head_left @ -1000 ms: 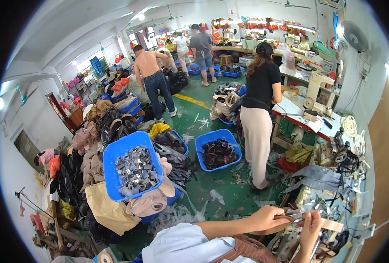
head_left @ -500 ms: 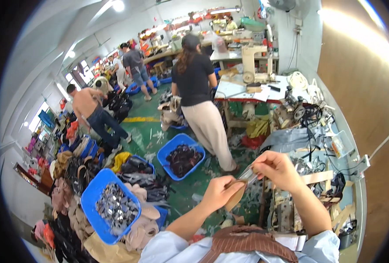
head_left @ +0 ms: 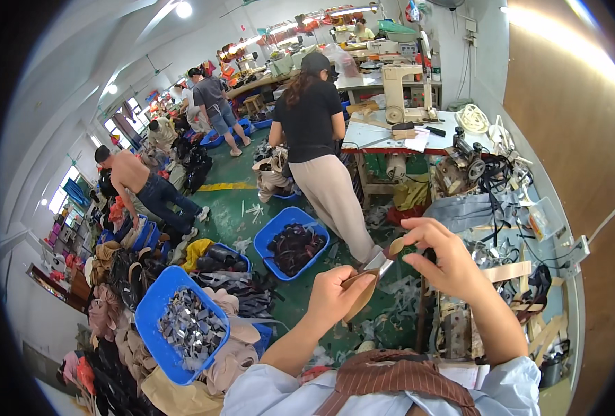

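Note:
My left hand (head_left: 334, 295) is closed around a tan leather-like piece (head_left: 363, 298), its thumb lying along the top. From that grip a shiny silvery strip (head_left: 379, 261) sticks up to the right, with a small brown-and-tan rounded tip. Close by that tip is my right hand (head_left: 446, 260), its thumb and forefinger spread apart. Whether a fingertip touches the tip I cannot tell. Both hands are up in front of my striped brown apron (head_left: 390, 385).
At left a blue basket (head_left: 144, 322) of small shiny pieces stands on piled shoe parts. Another blue basket (head_left: 260, 256) holds dark pieces, near a standing person (head_left: 311, 125). A sewing machine (head_left: 394, 93) and a cluttered bench (head_left: 512, 239) are on the right.
My right thumb and forefinger have come apart from the strip, which now shows more fully. My left hand keeps the tan piece, and the view has shifted slightly.

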{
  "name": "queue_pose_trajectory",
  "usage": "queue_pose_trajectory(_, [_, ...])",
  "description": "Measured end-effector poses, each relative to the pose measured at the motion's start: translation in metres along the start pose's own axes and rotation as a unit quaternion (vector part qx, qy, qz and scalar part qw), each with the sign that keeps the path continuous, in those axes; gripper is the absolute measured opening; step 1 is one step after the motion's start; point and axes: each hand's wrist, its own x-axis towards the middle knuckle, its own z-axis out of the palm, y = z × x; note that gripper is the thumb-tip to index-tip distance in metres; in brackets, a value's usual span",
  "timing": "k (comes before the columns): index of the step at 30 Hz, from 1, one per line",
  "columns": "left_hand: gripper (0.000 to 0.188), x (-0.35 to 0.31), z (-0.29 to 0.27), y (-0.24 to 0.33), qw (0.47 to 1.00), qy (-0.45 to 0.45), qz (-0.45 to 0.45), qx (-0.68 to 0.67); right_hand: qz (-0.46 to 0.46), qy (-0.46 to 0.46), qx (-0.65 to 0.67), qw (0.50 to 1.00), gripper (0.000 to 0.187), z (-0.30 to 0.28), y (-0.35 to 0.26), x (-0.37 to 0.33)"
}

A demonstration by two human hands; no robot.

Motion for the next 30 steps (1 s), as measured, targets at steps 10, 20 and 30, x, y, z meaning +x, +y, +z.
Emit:
queue_pose_trajectory(10, [0.022, -0.002, 0.008, 0.016, 0.999, -0.046, 0.001, 0.008, 0.012, -0.050, 0.114, 0.992, 0.013, 0.000, 0.033, -0.013])
queue_pose_trajectory(20, [0.028, 0.004, 0.031, 0.008, 0.973, 0.158, 0.160, 0.046, 0.224, 0.015, 0.226, 0.948, 0.008, 0.021, 0.044, -0.033])
queue_pose_trajectory(30, [0.020, -0.008, 0.037, 0.007, 0.951, 0.120, 0.228, 0.174, 0.245, 0.064, 0.247, 0.935, 0.008, 0.030, 0.037, -0.043])
